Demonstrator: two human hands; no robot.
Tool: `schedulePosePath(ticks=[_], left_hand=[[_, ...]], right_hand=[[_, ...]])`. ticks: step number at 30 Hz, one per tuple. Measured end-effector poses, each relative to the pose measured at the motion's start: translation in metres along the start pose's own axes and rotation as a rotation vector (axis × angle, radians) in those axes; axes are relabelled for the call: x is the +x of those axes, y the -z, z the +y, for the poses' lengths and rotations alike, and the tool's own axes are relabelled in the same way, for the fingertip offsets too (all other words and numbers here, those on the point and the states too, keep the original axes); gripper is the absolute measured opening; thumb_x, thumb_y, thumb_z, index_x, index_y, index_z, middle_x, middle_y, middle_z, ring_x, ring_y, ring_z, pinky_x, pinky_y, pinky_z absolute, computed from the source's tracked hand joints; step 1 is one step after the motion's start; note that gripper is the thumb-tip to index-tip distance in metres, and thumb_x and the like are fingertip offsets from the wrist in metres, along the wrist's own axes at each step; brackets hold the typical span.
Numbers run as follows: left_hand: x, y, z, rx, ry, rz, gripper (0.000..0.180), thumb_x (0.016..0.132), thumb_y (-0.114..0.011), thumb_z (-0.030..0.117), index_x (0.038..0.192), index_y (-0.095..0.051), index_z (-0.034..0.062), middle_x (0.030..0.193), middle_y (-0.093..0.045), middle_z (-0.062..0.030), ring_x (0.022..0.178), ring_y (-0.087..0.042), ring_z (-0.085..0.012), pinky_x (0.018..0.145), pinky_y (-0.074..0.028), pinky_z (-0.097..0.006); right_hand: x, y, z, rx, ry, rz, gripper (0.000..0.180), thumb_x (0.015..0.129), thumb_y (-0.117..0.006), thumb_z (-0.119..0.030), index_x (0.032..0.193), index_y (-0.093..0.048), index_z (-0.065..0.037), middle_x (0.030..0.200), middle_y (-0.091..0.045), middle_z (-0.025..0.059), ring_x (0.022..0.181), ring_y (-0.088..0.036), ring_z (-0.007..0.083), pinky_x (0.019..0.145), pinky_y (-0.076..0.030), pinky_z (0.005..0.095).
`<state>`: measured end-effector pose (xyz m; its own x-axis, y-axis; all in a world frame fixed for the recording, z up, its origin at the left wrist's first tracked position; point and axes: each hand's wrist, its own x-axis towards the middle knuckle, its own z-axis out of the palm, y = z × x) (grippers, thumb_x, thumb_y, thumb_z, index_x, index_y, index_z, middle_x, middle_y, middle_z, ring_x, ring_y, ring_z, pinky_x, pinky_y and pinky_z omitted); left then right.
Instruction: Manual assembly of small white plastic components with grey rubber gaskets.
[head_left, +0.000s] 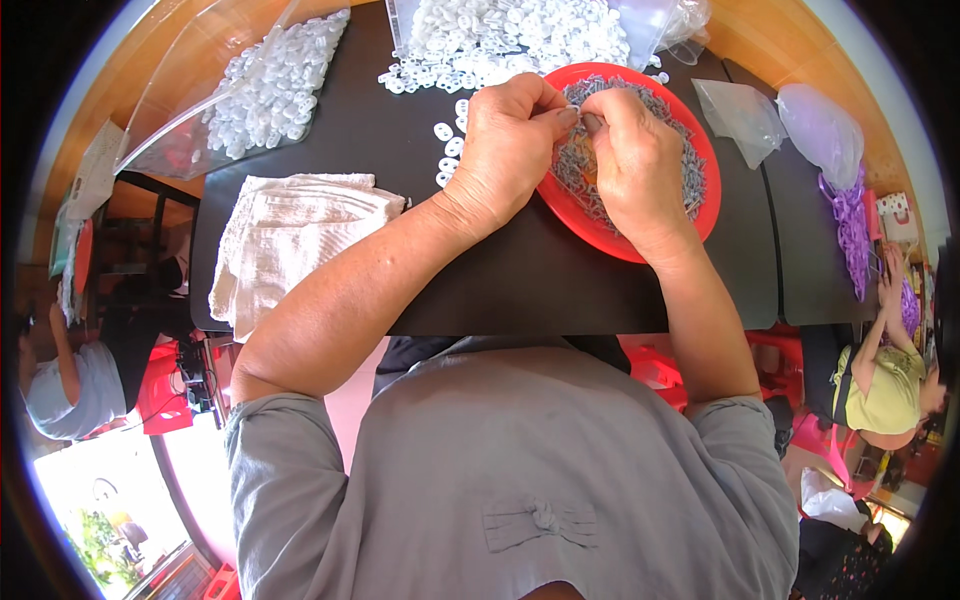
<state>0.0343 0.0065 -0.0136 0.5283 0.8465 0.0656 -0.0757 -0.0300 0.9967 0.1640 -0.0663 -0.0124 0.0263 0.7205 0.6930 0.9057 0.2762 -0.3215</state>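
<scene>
Both of my hands meet over a round red tray filled with small, thin grey pieces that look like screws or pins. My left hand is closed in a pinch, with a small white plastic piece showing at its fingertips. Thumb and fingers pressed together, my right hand comes against that piece from the other side; whatever it pinches is hidden. Left of the tray, several white oval plastic pieces with holes lie loose on the dark table.
A large heap of white pieces spills from a bag at the far edge. Another clear bag of them stands far left. A folded cream cloth lies near my left forearm. Plastic bags sit at right. Other people work on both sides.
</scene>
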Motion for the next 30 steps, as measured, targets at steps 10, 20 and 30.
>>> schedulePosePath(ticks=[10, 20, 30], left_hand=[[0.004, 0.003, -0.003, 0.135, -0.24, -0.024, 0.01, 0.089, -0.064, 0.007, 0.084, -0.063, -0.0013, 0.068, -0.06, -0.0021, 0.056, -0.054, -0.0074, 0.05, -0.045, -0.024], [0.046, 0.044, -0.008, -0.349, -0.017, 0.197, 0.013, 0.087, -0.056, 0.007, 0.078, -0.061, -0.0018, 0.062, -0.057, -0.0093, 0.049, -0.054, -0.0192, 0.043, -0.042, -0.031], [0.045, 0.046, 0.013, -0.366, -0.131, 0.232, 0.012, 0.081, -0.053, 0.001, 0.071, -0.058, -0.0023, 0.059, -0.056, -0.0097, 0.046, -0.052, -0.0186, 0.038, -0.039, -0.031]], right_hand=[[-0.002, -0.006, 0.004, 0.183, -0.028, 0.075, 0.009, 0.085, -0.057, 0.005, 0.093, -0.06, 0.001, 0.074, -0.062, 0.0097, 0.064, -0.06, 0.0198, 0.06, -0.047, 0.03], [0.012, 0.071, -0.107, 0.491, 0.539, -0.293, 0.02, 0.073, -0.061, -0.008, 0.09, -0.065, 0.0, 0.083, -0.062, 0.0093, 0.07, -0.058, 0.0185, 0.06, -0.046, 0.0276], [0.053, 0.127, -0.138, 1.425, 0.911, -0.873, 0.018, 0.07, -0.06, -0.016, 0.079, -0.061, -0.001, 0.078, -0.061, 0.0096, 0.064, -0.057, 0.0186, 0.051, -0.04, 0.0309]])
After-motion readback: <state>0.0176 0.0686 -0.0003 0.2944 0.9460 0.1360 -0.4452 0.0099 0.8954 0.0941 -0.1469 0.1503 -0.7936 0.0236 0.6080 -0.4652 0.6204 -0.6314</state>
